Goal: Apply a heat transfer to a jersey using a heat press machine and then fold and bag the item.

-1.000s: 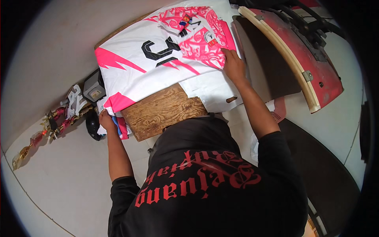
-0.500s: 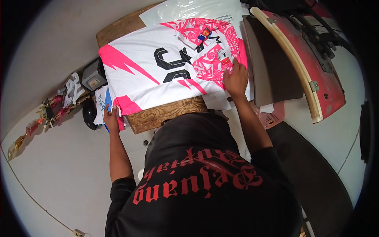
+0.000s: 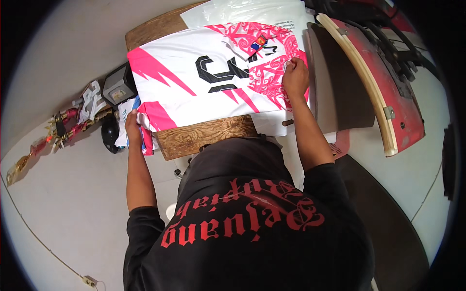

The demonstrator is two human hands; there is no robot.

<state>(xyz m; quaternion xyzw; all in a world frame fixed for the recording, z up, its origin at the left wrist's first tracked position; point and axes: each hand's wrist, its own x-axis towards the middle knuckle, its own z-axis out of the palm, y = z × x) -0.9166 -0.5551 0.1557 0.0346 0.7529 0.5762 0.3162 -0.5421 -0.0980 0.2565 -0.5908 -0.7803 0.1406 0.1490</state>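
A white and pink jersey (image 3: 184, 102) with black numbering lies folded over on a wooden table, its patterned pink sleeves toward the right. At its near left corner, my left hand (image 3: 132, 127) pinches the hem. My right hand (image 3: 296, 80) is closed on the patterned sleeve part at the right side, fingertips pressed together over the cloth. A small coloured patch (image 3: 258, 43) shows on the far sleeve.
The wooden table (image 3: 208, 137) carries a clear plastic bag (image 3: 242, 12) at its far side. To the right stand a dark curved board (image 3: 340, 82) and a red panel with a wooden edge (image 3: 378, 82). A grey box (image 3: 119, 87) and folded clothes (image 3: 127, 128) sit at left.
My right hand has moved from the near sleeve edge farther up and closed on the cloth. The near layer has been shifted, uncovering less of the lower numbering. My left hand has closed on the corner.
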